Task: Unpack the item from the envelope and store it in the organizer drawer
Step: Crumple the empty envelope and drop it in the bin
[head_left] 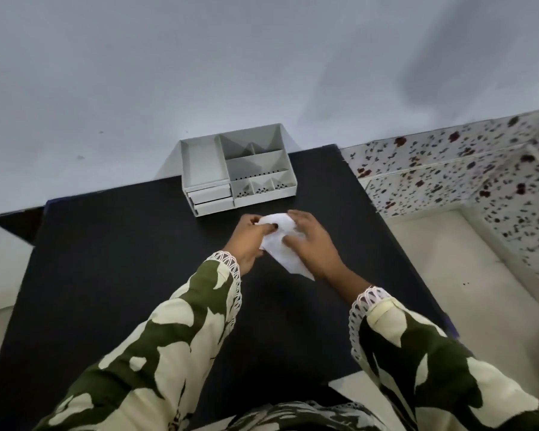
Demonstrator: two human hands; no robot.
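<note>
Left hand [246,241] and right hand [313,244] both grip the white envelope [280,244] above the black desk [137,259], just before the grey organizer [237,169]; both drawers closed.

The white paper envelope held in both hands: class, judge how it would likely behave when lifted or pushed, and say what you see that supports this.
The white paper envelope probably flops: it bends and bulges between the left hand and right hand. It looks light, since fingertips alone hold it above the black table. Being thin paper, it may crease or tear.
</note>
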